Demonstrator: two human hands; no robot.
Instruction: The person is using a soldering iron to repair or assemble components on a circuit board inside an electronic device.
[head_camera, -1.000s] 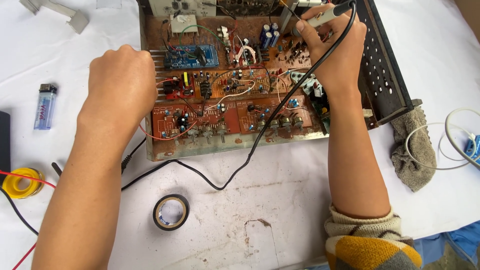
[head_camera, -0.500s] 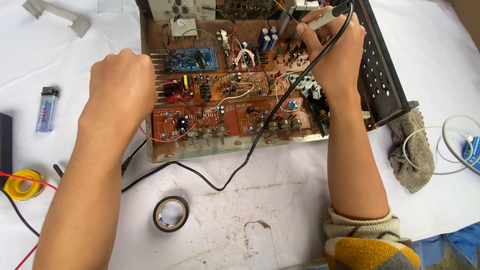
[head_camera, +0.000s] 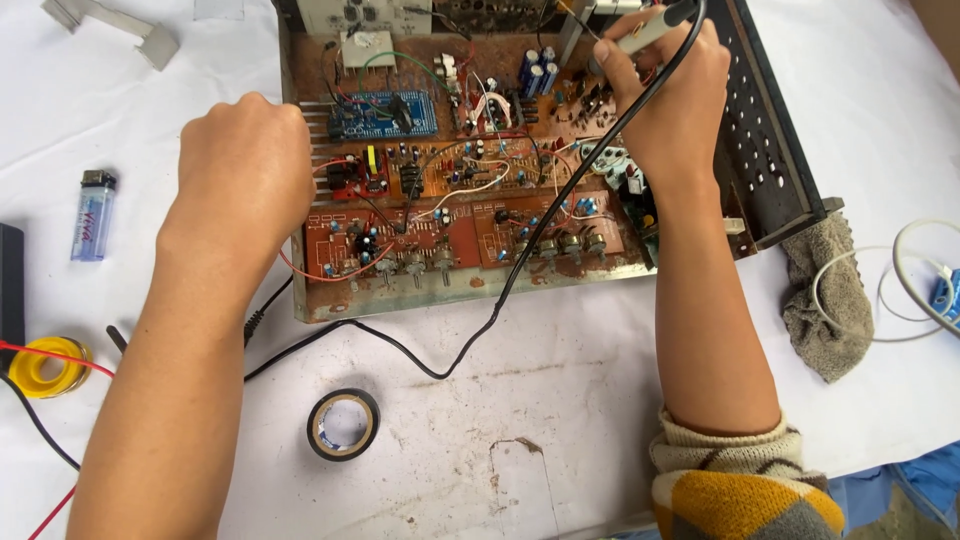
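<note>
The right hand (head_camera: 668, 95) is gripping a soldering iron (head_camera: 640, 32) pen-style, fingers closed round the handle, tip pointing into the top right corner of the open chassis (head_camera: 770, 150). The iron's black cord (head_camera: 520, 260) is trailing over the circuit boards (head_camera: 450, 200) and onto the white surface (head_camera: 560, 400). The left hand (head_camera: 245, 170) is curled shut, resting at the chassis's left edge; whether it is holding anything cannot be told. The joint itself is hidden behind the fingers. Judging by this, soldering looks under way, not finished: boards are exposed, no cover on. Tape roll (head_camera: 343, 424), lighter (head_camera: 93, 213), yellow spool (head_camera: 45, 366) and rag (head_camera: 825, 300) are lying untouched.
</note>
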